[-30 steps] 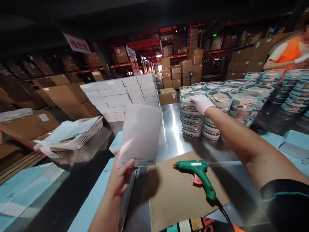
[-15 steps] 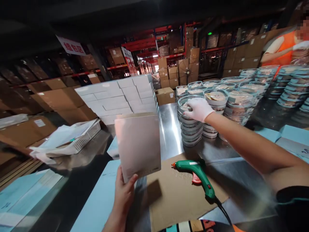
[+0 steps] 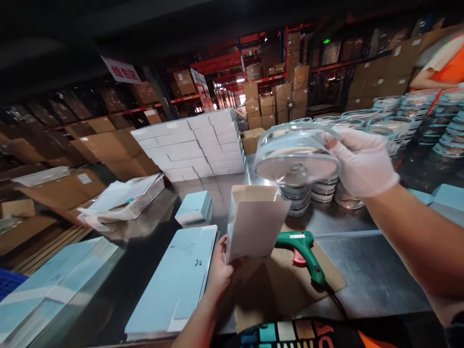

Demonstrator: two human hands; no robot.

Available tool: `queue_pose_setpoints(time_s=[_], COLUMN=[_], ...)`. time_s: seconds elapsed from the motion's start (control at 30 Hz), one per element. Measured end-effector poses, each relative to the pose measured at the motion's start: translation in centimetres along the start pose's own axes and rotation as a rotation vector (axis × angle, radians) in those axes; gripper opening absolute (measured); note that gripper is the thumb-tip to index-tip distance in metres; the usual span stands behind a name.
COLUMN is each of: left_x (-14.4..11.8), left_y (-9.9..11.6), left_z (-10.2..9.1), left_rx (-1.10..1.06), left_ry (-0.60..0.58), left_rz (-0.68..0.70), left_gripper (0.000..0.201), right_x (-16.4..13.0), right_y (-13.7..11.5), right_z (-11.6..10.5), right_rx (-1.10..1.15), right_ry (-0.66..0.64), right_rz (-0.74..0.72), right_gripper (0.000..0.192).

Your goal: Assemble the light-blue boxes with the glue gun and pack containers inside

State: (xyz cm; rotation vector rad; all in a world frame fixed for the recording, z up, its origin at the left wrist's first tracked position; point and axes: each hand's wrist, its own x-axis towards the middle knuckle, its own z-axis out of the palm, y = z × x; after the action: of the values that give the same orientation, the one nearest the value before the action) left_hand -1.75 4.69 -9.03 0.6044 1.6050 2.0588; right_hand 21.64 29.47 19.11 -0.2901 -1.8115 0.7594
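Note:
My left hand [image 3: 222, 266], bare, grips a small white carton [image 3: 257, 229] by its lower left side; the carton's top stands open and tilts toward me. In a white glove, my right hand [image 3: 369, 162] holds a clear round lidded tub [image 3: 297, 152] by its right rim, raised above and just right of the carton's opening. Its contents are blurred. Behind it are stacks of similar round tubs [image 3: 324, 191]. A green hot glue gun [image 3: 308, 256] lies on a brown cardboard sheet [image 3: 268, 299], its nozzle hidden behind the carton.
Flat light-blue cartons [image 3: 174, 275] lie left of my forearm, with a small blue box [image 3: 194, 205] beyond them. A wall of white boxes [image 3: 192, 145] stands at the back. Farther left is a white basket [image 3: 145, 195] of papers. A person in orange [image 3: 449, 67] is at far right.
My right hand has lifted the tub off the front stack and brought it left toward me. The carton has moved right and tipped, so its open top now shows.

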Motion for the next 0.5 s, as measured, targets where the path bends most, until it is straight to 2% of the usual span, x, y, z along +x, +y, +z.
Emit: queue_pose_setpoints(time_s=[0.1,0.17,0.2,0.27,0.33,0.43,0.5], left_x=[-0.8,-1.6,-2.0,-2.6,-2.9,-3.4,-3.7], left_y=[-0.6,-1.1,-1.3,-1.9,-2.4,-3.1,-3.3], left_z=[0.7,1.3,1.7,2.1,2.2,1.5,1.0], left_rx=[-0.008,-0.026,-0.028,0.015,0.097,0.196,0.24], left_ry=[-0.13,-0.253,-0.301,-0.365,-0.404,-0.406,-0.373], left_rz=[-0.054,-0.091,-0.107,-0.13,-0.13,-0.078,-0.025], left_gripper=[0.11,0.109,0.109,0.107,0.1,0.088,0.088], right_x=[-3.7,-5.4,-6.1,-7.6,-9.6,-14.0,-17.5], right_y=[-2.7,-2.7,-2.2,-0.6,1.3,3.9,5.2], right_z=[0.6,1.2,1.4,1.7,1.5,1.1,1.7], right_rx=[0.108,0.017,-0.051,-0.155,-0.175,-0.073,-0.033], right_ry=[-0.304,-0.494,-0.542,-0.545,-0.457,-0.297,-0.284], right_rz=[0.034,-0.058,-0.11,-0.156,-0.112,0.012,0.047], right_gripper=[0.037,0.034,0.032,0.029,0.046,0.068,0.075])
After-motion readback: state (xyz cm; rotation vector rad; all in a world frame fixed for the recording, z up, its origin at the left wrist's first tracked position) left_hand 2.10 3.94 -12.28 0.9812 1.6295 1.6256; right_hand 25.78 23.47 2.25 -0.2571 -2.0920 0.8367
